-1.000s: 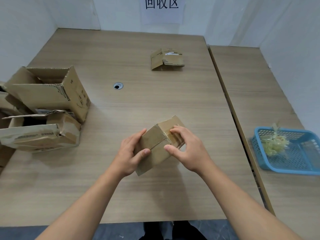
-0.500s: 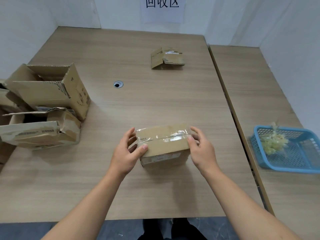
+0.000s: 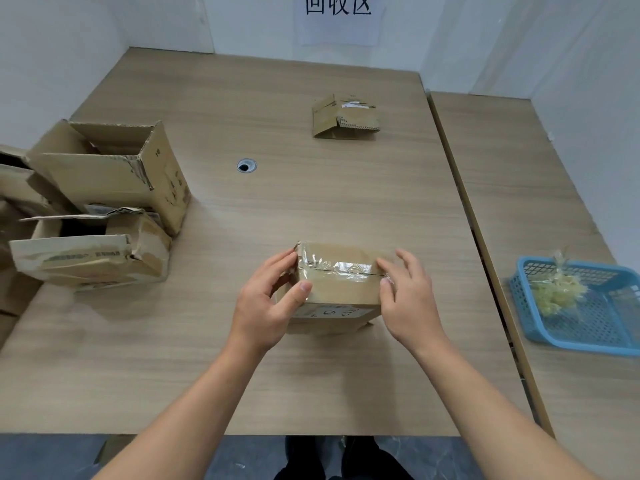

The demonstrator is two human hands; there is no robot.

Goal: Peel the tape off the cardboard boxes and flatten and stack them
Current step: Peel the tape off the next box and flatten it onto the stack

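Note:
A small sealed cardboard box (image 3: 341,292) rests on the wooden table (image 3: 311,209) in front of me. A strip of clear tape (image 3: 341,266) runs across its top seam. My left hand (image 3: 268,303) grips the box's left end, thumb on the top face. At the right end, my right hand (image 3: 408,299) touches the box, its fingertips at the end of the tape. A flattened small box (image 3: 344,116) lies at the far middle of the table. Two open boxes, one larger (image 3: 114,171) and one crumpled (image 3: 90,254), stand at the left.
A blue plastic basket (image 3: 585,320) holding crumpled tape scraps (image 3: 557,289) sits on the adjoining table at the right. A round cable hole (image 3: 246,165) is in the tabletop. White walls close in the back and sides, with a paper sign (image 3: 339,15) at the back.
The box was tilted on an edge a second ago; it now lies flat with its taped seam up. Both hands moved to its two ends.

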